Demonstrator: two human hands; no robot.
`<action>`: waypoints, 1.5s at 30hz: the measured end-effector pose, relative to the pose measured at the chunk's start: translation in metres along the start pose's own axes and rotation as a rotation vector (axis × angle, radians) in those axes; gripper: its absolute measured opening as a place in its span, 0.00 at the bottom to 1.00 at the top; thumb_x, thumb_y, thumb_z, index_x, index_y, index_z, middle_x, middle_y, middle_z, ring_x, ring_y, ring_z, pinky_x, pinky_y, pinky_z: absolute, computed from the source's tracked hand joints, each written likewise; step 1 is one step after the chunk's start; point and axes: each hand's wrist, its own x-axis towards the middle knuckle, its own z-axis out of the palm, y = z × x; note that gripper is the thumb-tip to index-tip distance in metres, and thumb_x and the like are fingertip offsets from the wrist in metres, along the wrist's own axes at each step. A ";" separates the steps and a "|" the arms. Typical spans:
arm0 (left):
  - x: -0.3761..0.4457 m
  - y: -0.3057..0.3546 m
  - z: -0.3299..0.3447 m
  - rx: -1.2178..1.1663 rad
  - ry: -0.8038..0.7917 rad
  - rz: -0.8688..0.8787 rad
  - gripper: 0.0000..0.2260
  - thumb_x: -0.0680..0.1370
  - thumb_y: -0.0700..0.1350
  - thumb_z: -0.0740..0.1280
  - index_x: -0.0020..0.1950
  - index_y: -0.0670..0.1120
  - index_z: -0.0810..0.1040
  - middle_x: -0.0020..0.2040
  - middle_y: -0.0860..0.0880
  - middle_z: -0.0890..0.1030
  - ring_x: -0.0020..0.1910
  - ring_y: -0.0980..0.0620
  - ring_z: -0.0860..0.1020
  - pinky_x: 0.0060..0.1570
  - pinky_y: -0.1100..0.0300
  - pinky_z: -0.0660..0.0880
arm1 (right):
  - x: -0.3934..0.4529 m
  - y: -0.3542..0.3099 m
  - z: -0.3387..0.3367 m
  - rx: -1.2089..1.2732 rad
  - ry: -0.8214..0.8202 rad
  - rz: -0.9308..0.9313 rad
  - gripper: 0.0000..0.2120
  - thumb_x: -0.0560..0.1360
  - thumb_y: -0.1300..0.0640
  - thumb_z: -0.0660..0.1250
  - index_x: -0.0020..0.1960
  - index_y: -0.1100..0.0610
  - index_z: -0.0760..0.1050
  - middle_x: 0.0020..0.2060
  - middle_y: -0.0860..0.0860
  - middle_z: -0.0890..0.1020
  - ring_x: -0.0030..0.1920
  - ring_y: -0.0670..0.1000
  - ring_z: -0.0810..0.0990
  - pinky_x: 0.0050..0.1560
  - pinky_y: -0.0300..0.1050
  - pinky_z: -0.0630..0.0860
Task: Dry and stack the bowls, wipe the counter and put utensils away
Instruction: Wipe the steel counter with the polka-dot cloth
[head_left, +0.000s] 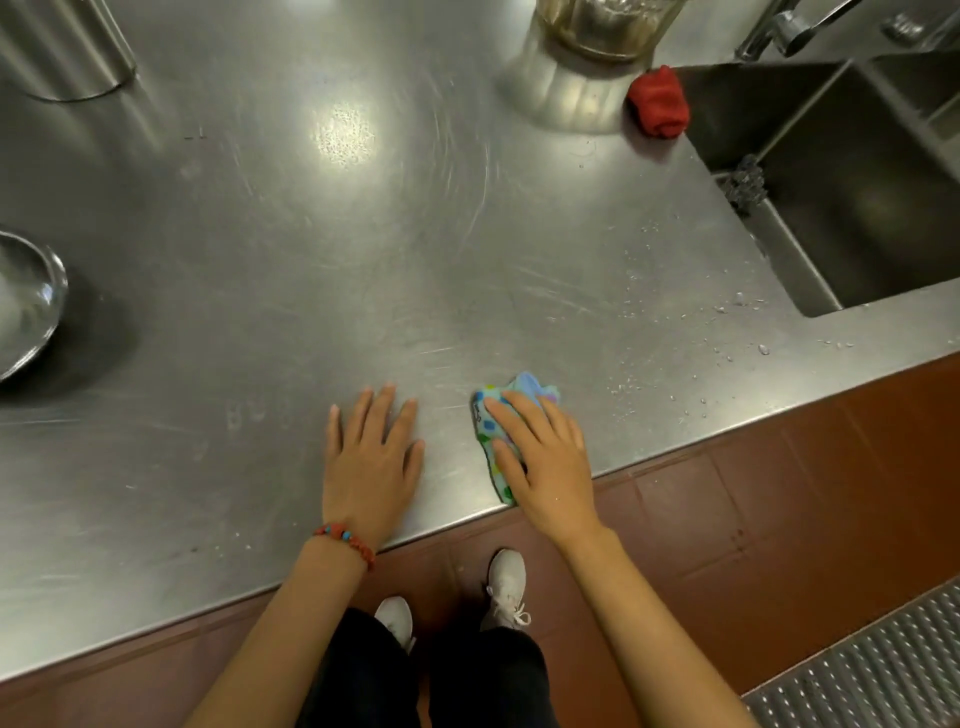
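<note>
My right hand (540, 452) presses a small blue cloth with coloured squares (493, 426) flat onto the steel counter (322, 270), close to the front edge. Its fingers lie straight over the cloth. My left hand (371, 457) rests flat on the bare counter just left of it, fingers spread, with a red bead bracelet at the wrist. A steel bowl (26, 301) stands at the far left edge, partly cut off by the frame.
A sink basin (857, 208) is sunk into the counter at the right, with a dark scourer (745, 182) on its rim and water drops around it. A red cloth (660, 101) lies beside a large metal container (576, 67) at the back. Another steel vessel (62, 47) stands back left.
</note>
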 end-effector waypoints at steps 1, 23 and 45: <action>0.001 0.002 0.000 -0.010 0.001 -0.016 0.21 0.74 0.48 0.55 0.59 0.39 0.78 0.61 0.36 0.76 0.61 0.34 0.73 0.59 0.32 0.65 | 0.002 0.007 -0.004 0.011 -0.029 -0.031 0.18 0.78 0.48 0.53 0.66 0.49 0.70 0.65 0.49 0.74 0.66 0.54 0.66 0.64 0.46 0.60; 0.081 0.138 0.043 -0.035 -0.036 -0.059 0.18 0.73 0.45 0.63 0.60 0.38 0.76 0.63 0.35 0.75 0.63 0.33 0.71 0.61 0.31 0.61 | 0.042 0.189 -0.082 -0.036 0.155 0.389 0.19 0.78 0.54 0.59 0.68 0.51 0.68 0.67 0.53 0.71 0.68 0.60 0.65 0.67 0.57 0.61; 0.094 0.150 0.051 0.024 -0.028 -0.180 0.23 0.75 0.51 0.53 0.62 0.40 0.75 0.64 0.36 0.74 0.65 0.35 0.70 0.63 0.34 0.60 | 0.074 0.164 -0.064 -0.088 0.079 -0.002 0.17 0.77 0.51 0.55 0.63 0.48 0.72 0.62 0.48 0.76 0.61 0.55 0.73 0.60 0.52 0.67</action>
